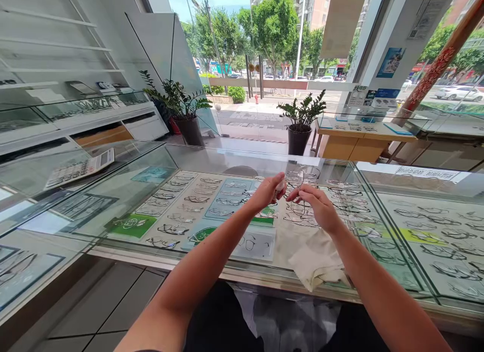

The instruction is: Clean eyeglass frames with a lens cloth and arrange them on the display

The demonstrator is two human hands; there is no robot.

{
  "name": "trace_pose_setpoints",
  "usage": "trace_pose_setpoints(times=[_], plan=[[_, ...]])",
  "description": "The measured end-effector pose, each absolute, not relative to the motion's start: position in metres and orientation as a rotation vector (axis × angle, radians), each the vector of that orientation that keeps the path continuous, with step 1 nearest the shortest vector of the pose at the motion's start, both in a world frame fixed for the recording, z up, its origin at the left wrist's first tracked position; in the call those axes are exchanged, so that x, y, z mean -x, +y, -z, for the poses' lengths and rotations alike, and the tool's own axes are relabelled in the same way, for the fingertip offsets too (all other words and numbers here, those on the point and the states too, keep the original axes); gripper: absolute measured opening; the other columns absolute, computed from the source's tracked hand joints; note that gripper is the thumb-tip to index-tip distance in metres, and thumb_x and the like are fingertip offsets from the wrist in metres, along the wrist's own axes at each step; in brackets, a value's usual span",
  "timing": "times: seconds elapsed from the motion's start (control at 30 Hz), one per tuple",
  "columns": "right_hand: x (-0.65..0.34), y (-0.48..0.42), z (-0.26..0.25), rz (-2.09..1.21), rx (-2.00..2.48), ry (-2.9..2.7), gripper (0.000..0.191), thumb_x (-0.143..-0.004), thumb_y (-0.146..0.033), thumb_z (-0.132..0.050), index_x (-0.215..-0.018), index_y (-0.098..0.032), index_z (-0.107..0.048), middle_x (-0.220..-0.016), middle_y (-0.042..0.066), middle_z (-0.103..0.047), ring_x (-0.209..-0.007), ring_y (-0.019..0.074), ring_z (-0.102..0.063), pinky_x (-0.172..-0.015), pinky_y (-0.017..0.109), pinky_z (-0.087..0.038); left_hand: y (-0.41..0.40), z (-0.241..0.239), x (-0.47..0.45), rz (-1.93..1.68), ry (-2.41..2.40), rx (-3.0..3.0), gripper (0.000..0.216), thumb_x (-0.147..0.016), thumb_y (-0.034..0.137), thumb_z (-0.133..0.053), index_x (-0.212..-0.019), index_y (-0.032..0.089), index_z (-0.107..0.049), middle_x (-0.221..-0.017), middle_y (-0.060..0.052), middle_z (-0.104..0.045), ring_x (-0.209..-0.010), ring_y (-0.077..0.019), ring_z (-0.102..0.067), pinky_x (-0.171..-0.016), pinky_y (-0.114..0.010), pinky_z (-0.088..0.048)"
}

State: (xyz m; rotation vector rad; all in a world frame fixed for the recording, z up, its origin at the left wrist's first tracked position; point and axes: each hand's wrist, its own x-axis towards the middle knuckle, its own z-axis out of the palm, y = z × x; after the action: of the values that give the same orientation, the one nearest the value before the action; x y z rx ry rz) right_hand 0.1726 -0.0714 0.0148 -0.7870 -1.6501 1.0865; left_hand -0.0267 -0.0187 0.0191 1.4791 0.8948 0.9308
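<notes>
Over the glass display counter (285, 243), my right hand (318, 206) pinches a thin-framed pair of glasses (295, 179). The lenses point away from me, in front of the fingertips. Just left of the glasses is my left hand (267, 191), its fingers curled round something small and whitish that they mostly hide. The two hands are close together but apart. Below my right forearm, a crumpled cream cloth (315, 258) lies on the counter top and hangs over its front edge.
Rows of glasses (198, 199) lie beneath the glass, with green cards (132, 224) among them. A calculator (85, 168) rests on the counter at left. Beyond stand two potted plants (298, 137) (189, 130) and a wooden table (353, 142) by the window.
</notes>
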Motion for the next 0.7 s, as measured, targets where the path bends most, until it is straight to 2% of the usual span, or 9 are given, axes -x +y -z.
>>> trace_pose_setpoints(times=[0.37, 0.57, 0.7], plan=[[-0.177, -0.065, -0.011, -1.169, 0.727, -1.506, 0.031, -0.105, -0.04, -0.056, -0.099, -0.023, -0.081, -0.106, 0.007, -0.08, -0.103, 0.0239, -0.069, -0.09, 0.037, -0.051, -0.023, -0.02, 0.027, -0.944, 0.849, -1.547, 0.078, -0.089, 0.091, -0.047, -0.063, 0.019, -0.055, -0.058, 0.0, -0.048, -0.049, -0.0096, -0.037, -0.048, -0.025, -0.026], [-0.178, -0.061, -0.009, -1.162, 0.753, -1.369, 0.03, -0.105, -0.047, -0.058, -0.101, -0.025, -0.078, -0.112, 0.007, -0.079, -0.103, 0.0233, -0.071, -0.087, 0.036, -0.055, -0.026, -0.018, 0.025, -0.86, 0.812, -1.771, 0.073, -0.096, 0.082, -0.045, -0.057, 0.02, -0.046, -0.057, -0.001, -0.046, -0.052, -0.0111, -0.038, -0.051, -0.027, -0.028], [-0.177, -0.062, -0.01, -1.162, 0.758, -1.375, 0.031, -0.105, -0.049, -0.058, -0.103, -0.025, -0.078, -0.115, 0.007, -0.078, -0.105, 0.0235, -0.072, -0.088, 0.036, -0.057, -0.028, -0.016, 0.024, -0.788, 0.777, -1.83, 0.072, -0.098, 0.079, -0.045, -0.057, 0.02, -0.046, -0.056, 0.0, -0.043, -0.053, -0.0114, -0.036, -0.053, -0.028, -0.028]])
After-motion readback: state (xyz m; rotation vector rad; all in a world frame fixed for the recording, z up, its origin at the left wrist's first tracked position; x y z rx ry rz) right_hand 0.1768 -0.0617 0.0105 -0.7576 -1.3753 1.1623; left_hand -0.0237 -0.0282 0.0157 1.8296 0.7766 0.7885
